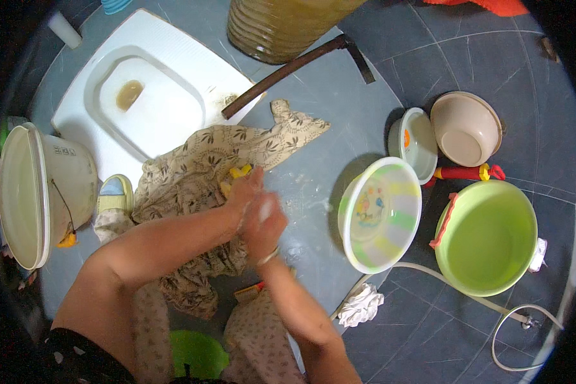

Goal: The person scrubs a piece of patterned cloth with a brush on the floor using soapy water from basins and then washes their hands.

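A wet beige garment (225, 144) with a dark leaf print lies spread and bunched on the grey floor in front of me. Over it my left hand (244, 194) and my right hand (265, 225) meet, both blurred. Yellow pieces of an object (240, 171) show beside the fingers of my left hand; its kind and whether I grip it are unclear. A small white patch (265, 209), foam or soap, shows at my right hand, which wears a pale bracelet (269, 256) at the wrist.
A white squat toilet (144, 91) lies ahead, with a brown bar (288, 74) across its corner. A bucket (72, 182) stands left. Right are a striped basin (408, 230), a green basin (485, 240), a hose (427, 271) and crumpled white material (361, 305). A ribbed container (278, 29) stands behind.
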### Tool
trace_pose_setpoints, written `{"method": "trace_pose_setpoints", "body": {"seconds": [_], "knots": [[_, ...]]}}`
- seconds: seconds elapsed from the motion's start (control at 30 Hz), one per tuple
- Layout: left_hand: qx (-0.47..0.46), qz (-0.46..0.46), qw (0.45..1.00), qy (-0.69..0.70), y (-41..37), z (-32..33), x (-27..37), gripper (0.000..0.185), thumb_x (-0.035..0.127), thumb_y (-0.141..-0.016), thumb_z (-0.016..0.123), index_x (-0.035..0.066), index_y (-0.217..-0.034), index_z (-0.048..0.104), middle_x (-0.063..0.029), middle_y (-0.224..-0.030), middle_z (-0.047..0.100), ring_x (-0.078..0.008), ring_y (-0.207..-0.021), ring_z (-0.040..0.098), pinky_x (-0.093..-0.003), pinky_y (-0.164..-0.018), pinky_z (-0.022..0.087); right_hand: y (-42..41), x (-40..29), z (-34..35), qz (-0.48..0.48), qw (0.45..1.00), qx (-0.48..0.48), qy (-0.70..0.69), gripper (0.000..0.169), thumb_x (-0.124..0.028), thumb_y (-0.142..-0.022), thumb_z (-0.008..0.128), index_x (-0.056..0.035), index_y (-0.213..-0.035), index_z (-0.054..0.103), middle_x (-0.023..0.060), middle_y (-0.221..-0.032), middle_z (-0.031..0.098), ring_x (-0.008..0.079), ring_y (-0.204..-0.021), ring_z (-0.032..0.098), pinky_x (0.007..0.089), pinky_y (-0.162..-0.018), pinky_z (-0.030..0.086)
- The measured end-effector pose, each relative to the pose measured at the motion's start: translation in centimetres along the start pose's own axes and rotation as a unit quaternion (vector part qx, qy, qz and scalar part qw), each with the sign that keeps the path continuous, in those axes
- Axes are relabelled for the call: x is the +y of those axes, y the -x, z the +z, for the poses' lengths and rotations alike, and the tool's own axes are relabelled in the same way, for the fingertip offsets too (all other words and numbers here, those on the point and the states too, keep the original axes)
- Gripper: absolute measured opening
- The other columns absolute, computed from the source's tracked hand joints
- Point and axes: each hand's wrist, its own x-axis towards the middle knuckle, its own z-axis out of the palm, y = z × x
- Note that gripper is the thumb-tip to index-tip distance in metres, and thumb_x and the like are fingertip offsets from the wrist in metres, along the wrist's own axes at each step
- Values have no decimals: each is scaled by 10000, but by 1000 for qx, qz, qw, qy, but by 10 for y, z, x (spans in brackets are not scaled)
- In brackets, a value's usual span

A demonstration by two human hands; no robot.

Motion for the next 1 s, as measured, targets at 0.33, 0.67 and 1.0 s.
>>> {"method": "trace_pose_setpoints", "body": {"seconds": [0.33,0.67,1.0], "knots": [[-232,86,928,-278,6,-15,-5,355,377,-854,588,34,-943,602,-12,-830,584,-103,-762,514,-277,-654,409,-50,36,-29,428,817,17,-387,390,-360,-942,468,-46,-712,497,46,-637,533,150,-580,521,288,-532,429],[-96,104,987,-71,-22,-10,-20,301,355,-902,525,60,-858,572,6,-807,553,-112,-719,452,-296,-655,415,-2,5,-10,101,989,24,-109,263,-240,-936,471,-2,-829,504,92,-788,542,186,-716,508,325,-670,438],[-66,64,994,60,-1,0,-17,333,325,-912,498,12,-818,562,-39,-710,523,-134,-672,475,-301,-620,417,-9,-27,-9,152,986,-1,-70,184,-161,-945,441,0,-908,523,93,-760,504,180,-700,466,322,-666,421]]}}
